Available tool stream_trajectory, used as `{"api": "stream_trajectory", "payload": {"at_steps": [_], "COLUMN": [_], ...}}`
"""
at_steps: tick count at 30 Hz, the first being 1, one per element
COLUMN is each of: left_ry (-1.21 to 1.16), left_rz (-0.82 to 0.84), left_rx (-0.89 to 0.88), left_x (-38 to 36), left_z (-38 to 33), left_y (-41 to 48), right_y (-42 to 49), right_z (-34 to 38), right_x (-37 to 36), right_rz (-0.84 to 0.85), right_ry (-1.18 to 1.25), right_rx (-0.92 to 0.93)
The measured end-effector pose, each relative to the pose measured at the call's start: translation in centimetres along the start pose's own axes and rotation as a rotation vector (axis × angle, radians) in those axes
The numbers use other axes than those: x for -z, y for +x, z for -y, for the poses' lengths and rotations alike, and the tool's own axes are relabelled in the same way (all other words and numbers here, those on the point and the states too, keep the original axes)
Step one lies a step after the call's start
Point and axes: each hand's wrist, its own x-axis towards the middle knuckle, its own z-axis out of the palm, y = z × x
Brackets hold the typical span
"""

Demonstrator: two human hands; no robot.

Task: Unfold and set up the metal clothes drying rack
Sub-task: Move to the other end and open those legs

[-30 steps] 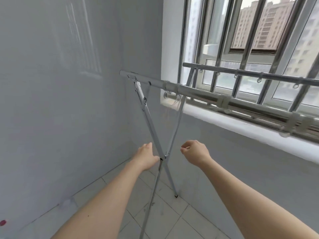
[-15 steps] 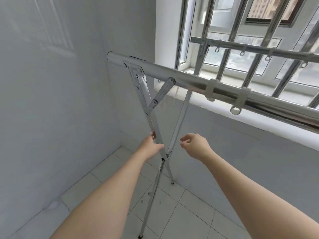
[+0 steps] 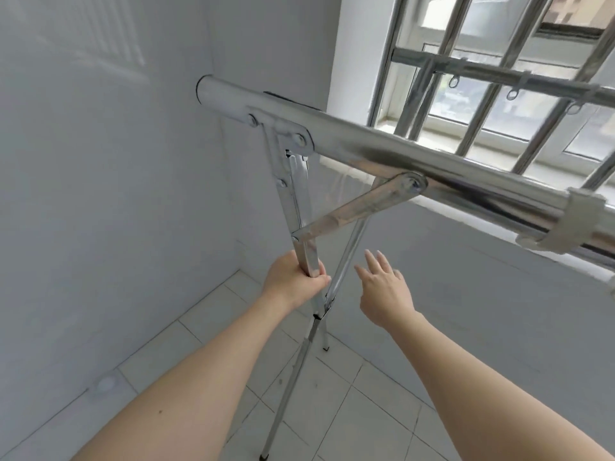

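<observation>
The metal drying rack stands in a room corner with its thick near top rail (image 3: 382,144) running from upper left to right. A second rail (image 3: 499,74) with small rings runs behind it by the window. Two crossed legs (image 3: 299,364) meet at a pivot low in the middle, and a short diagonal brace (image 3: 352,207) links the near leg to the top rail. My left hand (image 3: 293,284) is wrapped around the near leg just below the brace joint. My right hand (image 3: 382,287) hovers beside the other leg, fingers spread, touching nothing.
A white wall (image 3: 100,194) stands close on the left. A barred window (image 3: 482,61) with a sill fills the upper right, with a grey wall below it. The floor is pale tile (image 3: 349,410). A white clip (image 3: 572,221) sits on the near rail at right.
The view has moved closer to the rack's end. My left hand has closed around the near leg and slid up toward the brace joint. My right hand went from a loose fist to spread fingers.
</observation>
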Motion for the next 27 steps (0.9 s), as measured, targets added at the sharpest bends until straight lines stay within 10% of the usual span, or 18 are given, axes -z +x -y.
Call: {"api": "stream_trajectory", "payload": {"at_steps": [27], "left_ry": [0.064], "left_rz": [0.160], "left_rx": [0.071], "left_x": [-2.5], "left_z": [6.5], "left_y": [4.8], "right_y": [9.3], "right_z": [1.5], "right_x": [-7.7], "right_rz": [0.151], "right_ry": [-0.333], "right_rx": [0.101]}}
